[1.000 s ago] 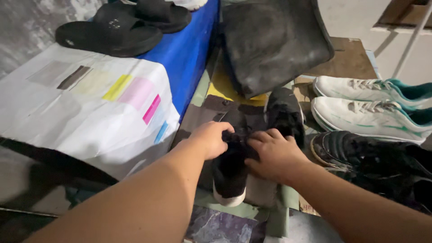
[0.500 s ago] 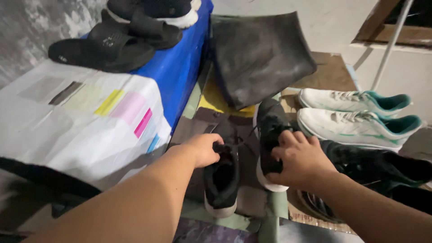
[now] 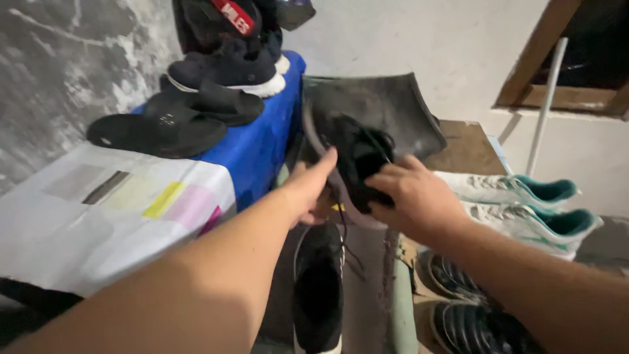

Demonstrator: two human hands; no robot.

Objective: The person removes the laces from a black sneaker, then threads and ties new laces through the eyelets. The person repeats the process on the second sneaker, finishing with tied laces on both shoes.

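Note:
My right hand (image 3: 414, 196) grips a black sneaker (image 3: 357, 164) and holds it up in the air, sole turned to the left, its pale sole edge showing. My left hand (image 3: 308, 187) rests against that sole edge with the fingers stretched out, thumb below. A second black sneaker (image 3: 319, 288) with a white sole rim lies below on the surface between my forearms, a loose lace hanging over it.
Black slides (image 3: 160, 131) and a dark shoe (image 3: 226, 69) sit on a blue box (image 3: 262, 141) at the left. A white printed sheet (image 3: 98, 216) lies in front. A black mat (image 3: 386, 105) leans behind. White-and-teal sneakers (image 3: 524, 203) and dark shoes (image 3: 472, 308) lie at the right.
My right hand has lifted one black sneaker off the surface and up. My left hand left the other sneaker and went to the raised one's sole. The view tilted upward.

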